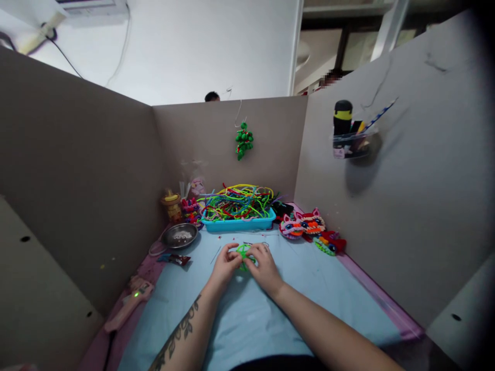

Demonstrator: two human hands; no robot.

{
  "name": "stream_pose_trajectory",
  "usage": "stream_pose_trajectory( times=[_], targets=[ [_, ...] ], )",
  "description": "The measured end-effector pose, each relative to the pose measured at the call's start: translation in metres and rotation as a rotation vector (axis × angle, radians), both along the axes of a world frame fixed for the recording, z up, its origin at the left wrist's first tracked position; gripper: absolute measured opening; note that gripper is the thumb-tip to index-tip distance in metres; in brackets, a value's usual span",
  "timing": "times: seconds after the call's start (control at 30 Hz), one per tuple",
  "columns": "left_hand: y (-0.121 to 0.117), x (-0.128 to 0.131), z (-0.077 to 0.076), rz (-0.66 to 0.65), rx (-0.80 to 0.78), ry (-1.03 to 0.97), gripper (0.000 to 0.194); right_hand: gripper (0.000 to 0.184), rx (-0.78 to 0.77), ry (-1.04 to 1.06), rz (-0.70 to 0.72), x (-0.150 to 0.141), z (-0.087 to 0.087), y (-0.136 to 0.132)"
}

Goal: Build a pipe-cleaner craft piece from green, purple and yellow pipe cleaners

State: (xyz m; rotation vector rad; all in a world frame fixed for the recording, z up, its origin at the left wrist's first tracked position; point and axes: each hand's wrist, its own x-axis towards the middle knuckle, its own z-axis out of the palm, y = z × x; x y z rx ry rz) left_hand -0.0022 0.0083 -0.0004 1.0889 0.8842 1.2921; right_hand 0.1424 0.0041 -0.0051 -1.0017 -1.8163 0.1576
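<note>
Both my hands meet over the blue cloth [247,309], holding a small bright green piece of bent pipe cleaner [243,251] between them. My left hand [227,264] pinches its left side with thumb and forefinger. On the other side, my right hand [263,263] grips it the same way. The green strands curve into a rounded, open shape, partly hidden by my fingers. A thin dark stick [215,255] lies on the cloth left of my left hand.
Behind my hands stands a blue tray [237,224] heaped with colourful pipe cleaners. To the left are a metal dish [180,235], a dark packet [175,259] and a pink glue gun [130,304]. Colourful fuzzy pieces [302,224] lie at right. Grey partitions enclose the table.
</note>
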Motion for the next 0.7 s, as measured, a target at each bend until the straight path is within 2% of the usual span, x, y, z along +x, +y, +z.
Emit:
stream_pose_trajectory(
  times=[0.2, 0.3, 0.53, 0.7],
  targets=[
    [-0.004, 0.000, 0.002, 0.030, -0.040, -0.013, 0.050, 0.006, 0.023, -0.051, -0.011, -0.003, -0.001, 0.000],
    [-0.003, 0.001, 0.000, 0.076, -0.054, 0.029, 0.050, 0.008, 0.007, -0.050, 0.026, -0.004, -0.002, 0.001],
    [0.000, 0.005, -0.004, 0.094, 0.181, 0.111, 0.041, 0.013, -0.074, 0.138, 0.045, -0.009, -0.012, 0.007],
    [-0.002, 0.005, -0.001, 0.096, 0.227, 0.156, 0.038, 0.014, -0.132, 0.211, 0.019, -0.007, -0.011, 0.010]
  ],
)
